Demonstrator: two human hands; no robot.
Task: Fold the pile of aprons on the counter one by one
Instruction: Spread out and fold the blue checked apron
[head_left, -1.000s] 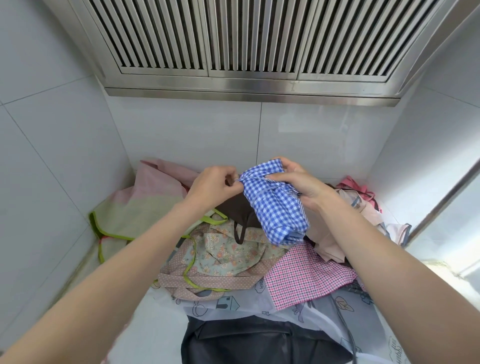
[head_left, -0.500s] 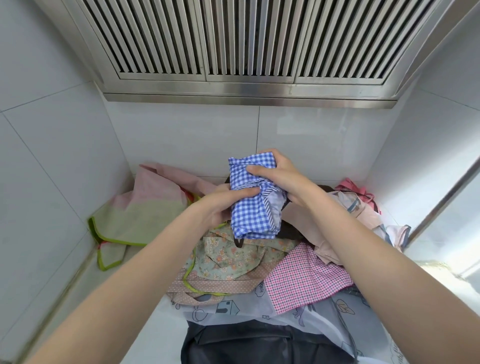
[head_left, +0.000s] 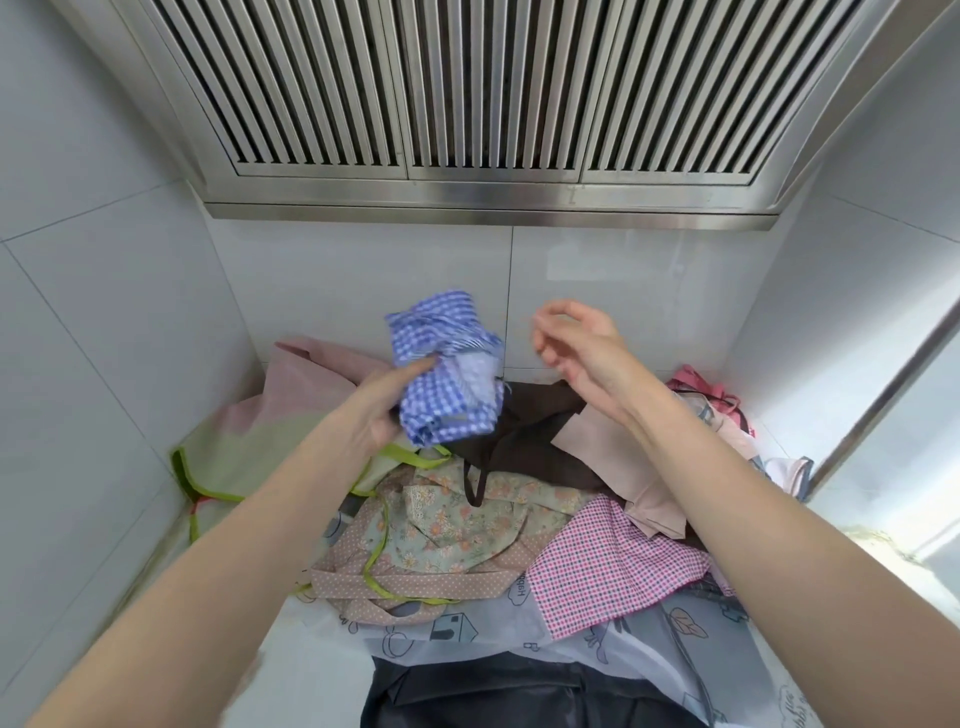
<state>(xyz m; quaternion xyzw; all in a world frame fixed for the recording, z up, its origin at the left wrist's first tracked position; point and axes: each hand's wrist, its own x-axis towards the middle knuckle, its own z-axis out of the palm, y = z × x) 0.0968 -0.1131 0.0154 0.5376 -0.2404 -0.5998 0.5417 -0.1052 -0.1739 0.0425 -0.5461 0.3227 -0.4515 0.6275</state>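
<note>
One hand alone, the left hand (head_left: 387, 402), gripped the folded blue gingham apron (head_left: 447, 371), its long axis roughly upright above the heaped aprons (head_left: 467, 519). Just to its right, the right hand (head_left: 576, 343) hung apart, fingers loosely curled, holding nothing.

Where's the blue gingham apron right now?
Head view, centre: the blue gingham apron is bundled in the left hand, raised above the brown apron, with the right hand open beside it.
</note>
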